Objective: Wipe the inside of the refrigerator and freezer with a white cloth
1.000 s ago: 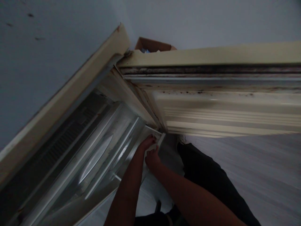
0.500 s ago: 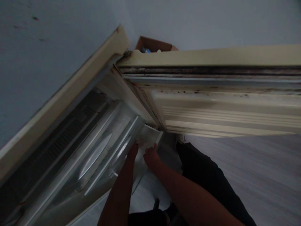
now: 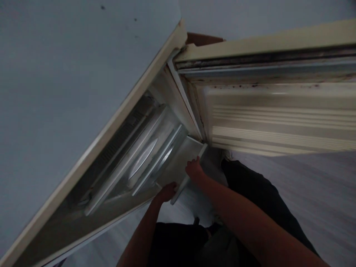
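Observation:
Both of my hands are at a pale drawer (image 3: 185,159) at the bottom of an open, cream-coloured fridge-like cabinet (image 3: 111,122). My left hand (image 3: 168,191) has its fingers bent over the near end of the drawer's front edge. Further along the same edge, my right hand (image 3: 194,167) grips with curled fingers. The drawer sticks out a little from the cabinet. Behind it are clear drawers or shelves (image 3: 143,157) with shiny oval handles.
The open door (image 3: 278,115) with a stained seal reaches across the right. A brown cardboard box (image 3: 204,39) stands behind the hinge. Dark-clothed legs (image 3: 258,189) are below, on a grey wood-look floor (image 3: 314,178).
My left hand has moved from inside the drawer to its near front edge. My right hand has shifted onto the rim. The view has moved, so the cabinet appears further right and higher.

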The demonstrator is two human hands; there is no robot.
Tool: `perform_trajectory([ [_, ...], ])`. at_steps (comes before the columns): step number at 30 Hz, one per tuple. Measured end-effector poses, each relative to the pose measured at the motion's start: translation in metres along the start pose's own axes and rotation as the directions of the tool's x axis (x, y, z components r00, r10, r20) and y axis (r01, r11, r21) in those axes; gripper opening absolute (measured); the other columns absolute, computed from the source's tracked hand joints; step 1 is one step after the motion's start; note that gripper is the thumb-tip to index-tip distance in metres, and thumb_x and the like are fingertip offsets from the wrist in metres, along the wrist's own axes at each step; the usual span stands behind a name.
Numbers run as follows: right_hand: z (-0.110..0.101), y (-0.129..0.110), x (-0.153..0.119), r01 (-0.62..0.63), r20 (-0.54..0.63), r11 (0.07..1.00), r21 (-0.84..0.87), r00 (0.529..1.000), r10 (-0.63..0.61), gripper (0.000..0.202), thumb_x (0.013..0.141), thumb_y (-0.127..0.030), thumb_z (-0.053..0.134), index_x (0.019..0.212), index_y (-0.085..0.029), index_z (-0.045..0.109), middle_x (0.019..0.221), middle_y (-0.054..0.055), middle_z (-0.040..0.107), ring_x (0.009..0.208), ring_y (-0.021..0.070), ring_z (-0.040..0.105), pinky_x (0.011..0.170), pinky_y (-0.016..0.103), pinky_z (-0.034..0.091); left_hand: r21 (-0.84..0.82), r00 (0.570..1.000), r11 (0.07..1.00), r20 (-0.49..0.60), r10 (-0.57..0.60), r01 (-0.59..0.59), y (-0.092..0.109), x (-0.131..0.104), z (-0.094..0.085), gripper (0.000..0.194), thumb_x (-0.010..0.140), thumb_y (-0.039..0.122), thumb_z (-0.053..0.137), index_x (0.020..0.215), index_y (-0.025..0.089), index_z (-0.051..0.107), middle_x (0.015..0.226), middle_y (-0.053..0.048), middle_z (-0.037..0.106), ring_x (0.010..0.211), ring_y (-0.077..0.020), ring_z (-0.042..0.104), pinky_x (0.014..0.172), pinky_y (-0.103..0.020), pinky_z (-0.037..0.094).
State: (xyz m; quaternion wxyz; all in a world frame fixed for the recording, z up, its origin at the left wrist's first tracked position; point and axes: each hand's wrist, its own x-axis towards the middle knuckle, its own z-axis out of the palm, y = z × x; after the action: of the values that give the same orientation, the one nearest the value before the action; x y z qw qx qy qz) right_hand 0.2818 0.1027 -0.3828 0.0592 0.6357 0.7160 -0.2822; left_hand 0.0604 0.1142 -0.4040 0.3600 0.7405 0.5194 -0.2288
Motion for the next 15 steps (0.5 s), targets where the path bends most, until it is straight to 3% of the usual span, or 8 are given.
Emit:
perform_trajectory([
  [3, 0.002, -0.003, -0.001, 0.018, -0.028, 1.000, 0.009, 0.999, -0.017, 0.027, 0.095, -0.009, 0.052, 0.105, -0.011, 0.077, 0.115, 0.019, 0.071, 0.112, 0.0341, 0.066, 0.113, 0.069, 0.034, -0.050, 0.995, 0.998, -0.087, -0.045, 0.041, 0.002, -0.023, -0.010, 0.013, 0.080, 0.011, 0.066, 0.090, 0.020, 0.065, 0.100, -0.008, 0.074, 0.102, -0.0242, 0.069, 0.093, -0.036, 0.050],
  [8, 0.002, -0.012, 0.003, 0.005, -0.127, 0.997, 0.075, 0.992, 0.004, 0.027, 0.095, -0.010, 0.053, 0.108, -0.015, 0.076, 0.120, 0.018, 0.070, 0.115, 0.0306, 0.064, 0.115, 0.061, 0.036, -0.173, 0.921, 0.981, -0.363, -0.142, 0.084, 0.018, -0.066, -0.012, 0.025, 0.093, 0.023, 0.043, 0.114, 0.020, 0.056, 0.114, -0.015, 0.069, 0.110, -0.0304, 0.066, 0.096, -0.043, 0.047],
  [11, 0.000, -0.012, 0.008, -0.084, -0.232, 0.987, 0.135, 0.966, 0.114, 0.040, 0.096, -0.013, 0.053, 0.135, -0.016, 0.062, 0.147, 0.022, 0.053, 0.142, 0.0351, 0.044, 0.119, 0.060, 0.031, -0.272, 0.941, 0.962, -0.320, -0.107, 0.017, 0.028, -0.073, 0.002, 0.021, 0.093, 0.027, 0.044, 0.109, 0.023, 0.057, 0.104, -0.007, 0.071, 0.098, -0.0246, 0.069, 0.088, -0.037, 0.051],
  [13, 0.001, -0.011, 0.012, -0.221, -0.275, 0.942, 0.252, 0.917, 0.288, 0.056, 0.094, -0.020, 0.060, 0.149, -0.014, 0.047, 0.159, 0.025, 0.037, 0.152, 0.0403, 0.026, 0.119, 0.063, 0.029, -0.333, 0.967, 0.943, -0.243, -0.079, -0.006, 0.030, -0.066, 0.012, 0.016, 0.088, 0.025, 0.050, 0.101, 0.023, 0.059, 0.090, -0.003, 0.072, 0.085, -0.0218, 0.070, 0.079, -0.033, 0.053],
  [15, 0.007, -0.009, 0.016, -0.330, -0.257, 0.863, 0.383, 0.859, 0.443, 0.067, 0.092, -0.026, 0.064, 0.153, -0.011, 0.040, 0.160, 0.027, 0.033, 0.152, 0.0417, 0.027, 0.117, 0.058, 0.036, -0.379, 0.975, 0.925, -0.206, -0.078, -0.006, 0.027, -0.053, 0.016, 0.020, 0.084, 0.022, 0.055, 0.103, 0.023, 0.060, 0.088, -0.002, 0.072, 0.082, -0.0213, 0.070, 0.079, -0.033, 0.053],
])
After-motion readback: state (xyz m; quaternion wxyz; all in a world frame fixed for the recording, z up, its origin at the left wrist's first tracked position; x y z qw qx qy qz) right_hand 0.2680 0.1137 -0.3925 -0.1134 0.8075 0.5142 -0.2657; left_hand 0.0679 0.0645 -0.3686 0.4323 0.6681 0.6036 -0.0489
